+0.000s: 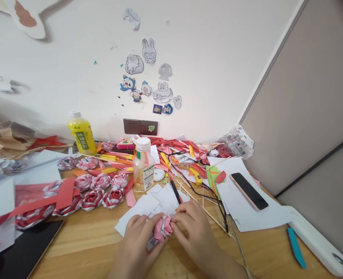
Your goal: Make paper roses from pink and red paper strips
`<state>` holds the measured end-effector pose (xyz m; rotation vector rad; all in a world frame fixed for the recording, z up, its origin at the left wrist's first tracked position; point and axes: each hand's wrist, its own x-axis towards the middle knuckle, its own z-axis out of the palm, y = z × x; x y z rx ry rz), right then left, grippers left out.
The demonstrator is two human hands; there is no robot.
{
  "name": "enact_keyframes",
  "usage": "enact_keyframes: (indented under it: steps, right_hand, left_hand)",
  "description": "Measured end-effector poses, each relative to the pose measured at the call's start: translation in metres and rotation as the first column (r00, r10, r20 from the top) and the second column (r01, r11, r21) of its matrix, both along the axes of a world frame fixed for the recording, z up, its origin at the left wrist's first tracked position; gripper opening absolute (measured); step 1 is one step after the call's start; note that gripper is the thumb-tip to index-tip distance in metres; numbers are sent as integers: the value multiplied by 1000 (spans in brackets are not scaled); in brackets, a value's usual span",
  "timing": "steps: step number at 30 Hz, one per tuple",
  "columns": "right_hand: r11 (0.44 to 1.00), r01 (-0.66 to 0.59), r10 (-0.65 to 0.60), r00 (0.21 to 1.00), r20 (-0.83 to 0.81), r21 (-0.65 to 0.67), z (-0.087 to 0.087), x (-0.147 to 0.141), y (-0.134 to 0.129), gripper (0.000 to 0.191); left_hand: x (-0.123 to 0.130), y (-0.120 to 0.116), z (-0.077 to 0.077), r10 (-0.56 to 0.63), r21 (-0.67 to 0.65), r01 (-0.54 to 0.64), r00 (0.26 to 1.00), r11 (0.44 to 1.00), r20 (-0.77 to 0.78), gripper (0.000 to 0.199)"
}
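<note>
Between my two hands is a pink and white folded paper rose (163, 228), held just above the near part of the table. My left hand (140, 240) wraps round its left side, and a greyish-white paper end pokes out below the thumb. On the other side, my right hand (193, 232) pinches the rose's right edge between thumb and fingertips. Finished-looking paper roses in pink, red and white, such as a red one (92, 199), lie in rows to the left. White paper sheets (142, 211) lie just beyond my hands.
A clear bottle with a white cap (143, 166) and a yellow drink bottle (82, 133) stand behind. Coloured paper strips (177, 145) heap along the wall. At right lie a phone (249, 190), a teal piece (296, 248) and a white long device (319, 240); a dark tablet (23, 248) lies left.
</note>
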<state>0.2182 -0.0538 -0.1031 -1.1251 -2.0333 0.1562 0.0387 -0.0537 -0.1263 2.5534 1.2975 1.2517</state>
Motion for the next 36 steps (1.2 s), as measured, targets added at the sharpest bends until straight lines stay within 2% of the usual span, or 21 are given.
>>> enact_keyframes:
  steps: [2,4,8,13,17,19,21,23,25,28,32,36]
  right_hand:
    - [995,-1,-6,997,74,95,-1,-2,-2,15]
    - [992,-14,0,994,106,128,0,-3,-3,18]
    - [993,-34,22,995,101,117,2,-4,-2,19]
    - [993,40,-44,998,37,114,-1,-4,-1,11]
    - [995,24,-27,999,32,94,-1,-5,-3,15]
    - [1000,-9,9,1000,-16,6,2,-5,-3,16]
    - [982,-51,28,991,-130,-181,6,-3,0,16]
    - [916,-112,6,964,-265,-386,11,0,4,13]
    - [835,-169,-41,930,-366,-523,14,3,9,8]
    - [777,-242,-55,893,-446,-582,17,6,12,5]
    - [799,-295,30,891,-454,-525,19,7,10,9]
    - [890,-249,118,935,-334,-383,21,7,6,13]
  left_hand:
    - [0,0,-1,9,11,-9,1000,1000,-19,33]
    - [-1,0,-2,9,16,-9,1000,1000,-28,32]
    - [-1,0,0,0,8,0,999,1000,-49,34]
    - [-1,0,1,7,9,-6,998,1000,-63,35]
    - [0,0,-1,-3,11,3,999,1000,-53,34]
    - [1,0,-1,-22,0,22,999,1000,-32,33]
    - [1,1,-2,-45,-10,45,999,999,-2,32]
    - [1,1,-2,-68,-19,68,997,998,24,31]
    - [1,2,-1,-88,-29,89,995,996,38,30]
    - [1,1,1,-91,-63,96,994,993,68,29]
    - [1,0,3,-79,-113,90,992,990,98,31]
    - [0,0,1,-59,-84,63,997,994,49,34]
